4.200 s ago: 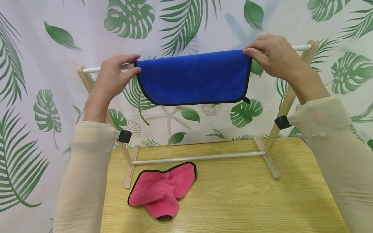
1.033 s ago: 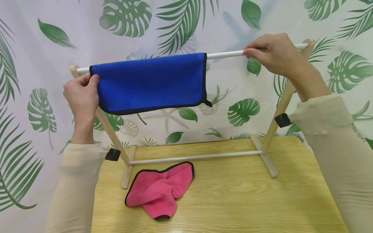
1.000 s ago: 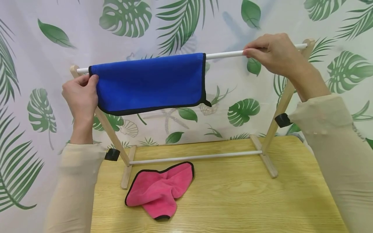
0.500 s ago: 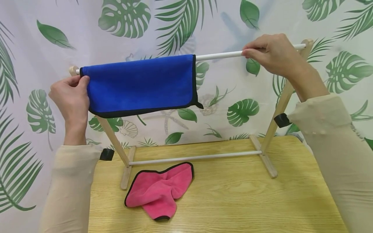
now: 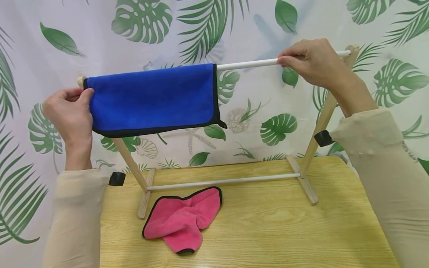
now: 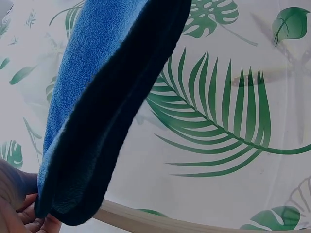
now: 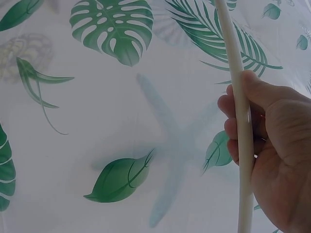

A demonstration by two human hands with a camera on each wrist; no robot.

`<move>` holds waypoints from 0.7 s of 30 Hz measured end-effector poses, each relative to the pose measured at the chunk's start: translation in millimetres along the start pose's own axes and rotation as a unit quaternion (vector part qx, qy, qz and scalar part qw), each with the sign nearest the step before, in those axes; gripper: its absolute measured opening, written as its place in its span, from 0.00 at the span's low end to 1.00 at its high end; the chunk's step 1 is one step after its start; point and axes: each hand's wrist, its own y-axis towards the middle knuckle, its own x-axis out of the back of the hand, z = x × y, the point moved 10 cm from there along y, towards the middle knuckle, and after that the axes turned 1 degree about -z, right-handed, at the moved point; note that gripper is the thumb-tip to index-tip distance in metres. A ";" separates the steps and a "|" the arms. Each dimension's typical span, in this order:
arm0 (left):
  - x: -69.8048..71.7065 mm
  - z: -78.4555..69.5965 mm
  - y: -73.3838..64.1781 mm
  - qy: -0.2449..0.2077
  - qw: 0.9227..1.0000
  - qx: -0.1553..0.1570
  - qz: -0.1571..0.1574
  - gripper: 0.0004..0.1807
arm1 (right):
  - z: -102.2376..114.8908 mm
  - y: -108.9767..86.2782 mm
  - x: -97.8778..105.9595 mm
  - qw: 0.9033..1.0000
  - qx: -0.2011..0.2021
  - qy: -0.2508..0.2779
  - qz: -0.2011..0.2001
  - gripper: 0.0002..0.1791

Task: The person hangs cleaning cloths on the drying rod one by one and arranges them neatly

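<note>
A blue towel (image 5: 154, 98) with black edging hangs folded over the white top bar (image 5: 248, 64) of a wooden rack, toward its left end. My left hand (image 5: 72, 115) pinches the towel's upper left edge between thumb and fingers. In the left wrist view the towel (image 6: 92, 73) hangs in two layers, its lower end beside the fingers of the left hand (image 6: 19, 204). My right hand (image 5: 315, 65) grips the bare top bar right of the towel. The right wrist view shows the right hand (image 7: 277, 145) with thumb and fingers around the bar (image 7: 245, 160).
A crumpled pink towel (image 5: 182, 219) with black edging lies on the wood-grain table (image 5: 268, 230), in front of the rack's white lower bar (image 5: 224, 181). Wooden rack legs (image 5: 321, 128) stand on both sides. A leaf-patterned curtain (image 5: 244, 22) hangs behind.
My left hand has drawn the blue towel leftward along the bar, to near the left post. The right hand, at the towel's right corner at first, stays in place and now holds bare bar.
</note>
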 end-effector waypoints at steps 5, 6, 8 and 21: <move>1.8 0.7 1.4 0.006 1.000 -0.003 -0.005 0.13 | -1.0 0.3 -1.1 1.000 -0.001 -0.003 0.002 0.10; 1.7 1.0 1.3 0.006 1.000 -0.003 -0.005 0.13 | -0.8 0.4 -1.1 1.000 0.000 -0.004 0.003 0.10; 1.8 1.4 1.0 0.007 1.000 -0.004 -0.005 0.13 | -0.3 0.8 -1.1 1.000 0.001 -0.004 0.003 0.10; -1.0 12.8 -9.4 0.030 0.999 -0.023 0.025 0.17 | -0.2 0.8 -0.8 1.000 0.000 -0.002 0.000 0.10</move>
